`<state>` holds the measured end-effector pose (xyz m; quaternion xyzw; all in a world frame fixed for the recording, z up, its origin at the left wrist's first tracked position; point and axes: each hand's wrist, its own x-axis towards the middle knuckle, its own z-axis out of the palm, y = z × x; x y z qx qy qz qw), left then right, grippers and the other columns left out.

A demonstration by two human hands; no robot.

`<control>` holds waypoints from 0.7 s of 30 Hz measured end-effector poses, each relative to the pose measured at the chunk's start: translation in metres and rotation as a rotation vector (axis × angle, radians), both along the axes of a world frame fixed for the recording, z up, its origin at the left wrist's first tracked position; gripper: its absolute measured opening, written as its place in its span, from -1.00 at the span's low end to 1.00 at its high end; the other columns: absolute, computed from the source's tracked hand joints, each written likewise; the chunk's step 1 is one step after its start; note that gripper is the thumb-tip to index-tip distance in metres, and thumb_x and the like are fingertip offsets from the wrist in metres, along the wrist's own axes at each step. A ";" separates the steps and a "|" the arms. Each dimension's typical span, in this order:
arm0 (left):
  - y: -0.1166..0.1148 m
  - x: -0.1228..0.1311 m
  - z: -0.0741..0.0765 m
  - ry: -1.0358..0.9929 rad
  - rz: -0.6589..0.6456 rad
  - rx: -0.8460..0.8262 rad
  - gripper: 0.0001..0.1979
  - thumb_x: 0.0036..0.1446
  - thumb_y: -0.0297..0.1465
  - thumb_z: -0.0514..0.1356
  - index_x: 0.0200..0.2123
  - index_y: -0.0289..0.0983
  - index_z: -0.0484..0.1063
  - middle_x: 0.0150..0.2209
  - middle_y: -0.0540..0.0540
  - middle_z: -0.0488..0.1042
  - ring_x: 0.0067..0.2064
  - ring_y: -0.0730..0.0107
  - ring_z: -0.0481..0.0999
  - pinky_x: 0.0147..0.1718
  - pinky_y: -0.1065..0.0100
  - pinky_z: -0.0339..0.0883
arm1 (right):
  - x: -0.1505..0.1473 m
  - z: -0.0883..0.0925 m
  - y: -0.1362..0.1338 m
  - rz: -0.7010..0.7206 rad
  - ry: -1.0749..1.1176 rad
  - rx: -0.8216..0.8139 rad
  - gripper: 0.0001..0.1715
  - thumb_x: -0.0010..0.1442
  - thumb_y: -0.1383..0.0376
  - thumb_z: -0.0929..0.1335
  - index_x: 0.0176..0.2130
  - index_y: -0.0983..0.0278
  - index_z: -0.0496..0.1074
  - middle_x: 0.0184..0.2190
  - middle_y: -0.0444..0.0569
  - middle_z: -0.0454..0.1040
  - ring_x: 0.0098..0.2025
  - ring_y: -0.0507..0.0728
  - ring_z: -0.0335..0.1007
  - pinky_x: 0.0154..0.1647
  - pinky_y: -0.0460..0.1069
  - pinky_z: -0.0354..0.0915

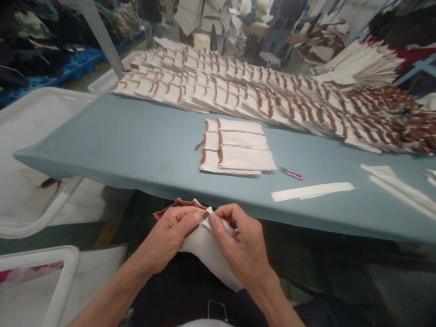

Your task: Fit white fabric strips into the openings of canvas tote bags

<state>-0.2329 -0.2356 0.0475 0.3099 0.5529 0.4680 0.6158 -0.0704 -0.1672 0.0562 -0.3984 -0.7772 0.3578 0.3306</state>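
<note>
Between my two hands, just off the table's front edge, is a white fabric piece (211, 254) with brown trim. My left hand (177, 229) pinches the brown-trimmed edge between thumb and fingers. Close beside it, my right hand (240, 236) is closed on the same edge, thumb against the white cloth. The rest of the cloth hangs down below my fingers toward my lap. Ahead on the table lie small stacks of like white fabric pieces (243, 141) with brown edging. Pink-handled thread snips (292, 173) rest to the right of them.
Long overlapping rows of brown-edged white pieces (225, 88) cover the back of the blue table (112, 141). White strips (313, 190) lie near the front right. White plastic bins (73, 268) stand at the left, and a metal post (102, 36) rises at the back left.
</note>
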 end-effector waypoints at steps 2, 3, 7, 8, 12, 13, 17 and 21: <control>0.000 0.000 0.000 -0.001 0.001 -0.007 -0.58 0.28 -0.08 0.21 -0.28 -0.36 0.58 -0.41 -0.02 0.40 -0.42 0.46 0.21 -0.45 0.45 0.10 | -0.001 -0.001 -0.001 -0.008 -0.022 0.058 -0.80 0.31 0.28 0.36 -0.37 0.26 0.47 -0.57 -0.19 0.48 -0.58 -0.02 0.35 -0.54 -0.12 0.18; 0.000 0.000 0.000 0.003 0.003 -0.009 -0.58 0.28 -0.08 0.21 -0.28 -0.36 0.59 -0.42 -0.02 0.40 -0.42 0.46 0.21 -0.45 0.45 0.10 | -0.002 -0.002 -0.002 -0.009 -0.034 0.096 -0.80 0.32 0.29 0.36 -0.36 0.27 0.48 -0.56 -0.18 0.50 -0.59 -0.02 0.36 -0.55 -0.13 0.18; 0.000 0.000 0.001 0.003 0.010 -0.004 -0.58 0.27 -0.09 0.22 -0.27 -0.36 0.60 -0.42 -0.02 0.41 -0.42 0.45 0.21 -0.46 0.45 0.11 | -0.003 -0.004 -0.005 -0.012 -0.024 0.258 -0.78 0.35 0.32 0.35 -0.35 0.28 0.50 -0.52 -0.12 0.59 -0.56 0.00 0.45 -0.51 -0.12 0.23; 0.000 0.000 0.001 -0.001 0.009 0.001 -0.59 0.27 -0.09 0.22 -0.27 -0.36 0.59 -0.41 -0.02 0.41 -0.42 0.45 0.21 -0.45 0.45 0.11 | -0.002 -0.004 -0.006 -0.017 -0.012 0.274 -0.78 0.35 0.32 0.35 -0.35 0.28 0.50 -0.51 -0.12 0.59 -0.55 0.01 0.47 -0.49 -0.12 0.25; 0.000 0.002 -0.002 -0.017 0.028 0.007 -0.60 0.27 -0.10 0.22 -0.34 -0.35 0.56 -0.41 -0.03 0.41 -0.41 0.45 0.21 -0.44 0.45 0.11 | 0.000 -0.006 -0.006 -0.020 0.020 0.237 -0.81 0.34 0.30 0.37 -0.34 0.26 0.51 -0.51 -0.14 0.59 -0.55 0.02 0.47 -0.47 -0.10 0.28; 0.000 0.002 -0.002 -0.025 0.030 0.005 -0.60 0.26 -0.10 0.23 -0.35 -0.36 0.56 -0.42 -0.02 0.40 -0.42 0.45 0.20 -0.45 0.45 0.10 | 0.001 -0.007 -0.006 -0.016 0.021 0.221 -0.82 0.34 0.30 0.37 -0.33 0.26 0.51 -0.51 -0.14 0.59 -0.55 0.02 0.47 -0.47 -0.10 0.29; 0.001 0.004 -0.002 -0.045 0.027 -0.003 -0.59 0.26 -0.09 0.23 -0.29 -0.36 0.60 -0.42 -0.03 0.42 -0.42 0.44 0.21 -0.44 0.44 0.11 | 0.001 -0.009 -0.006 -0.031 0.002 0.158 -0.81 0.33 0.28 0.37 -0.33 0.27 0.52 -0.49 -0.12 0.60 -0.52 0.02 0.49 -0.46 -0.11 0.31; 0.000 0.003 -0.001 -0.026 0.024 0.002 -0.59 0.27 -0.09 0.22 -0.27 -0.36 0.61 -0.40 -0.03 0.42 -0.40 0.44 0.23 -0.42 0.44 0.12 | -0.001 -0.008 -0.008 -0.043 -0.011 0.180 -0.80 0.34 0.27 0.37 -0.34 0.26 0.52 -0.51 -0.13 0.60 -0.53 0.02 0.49 -0.48 -0.11 0.30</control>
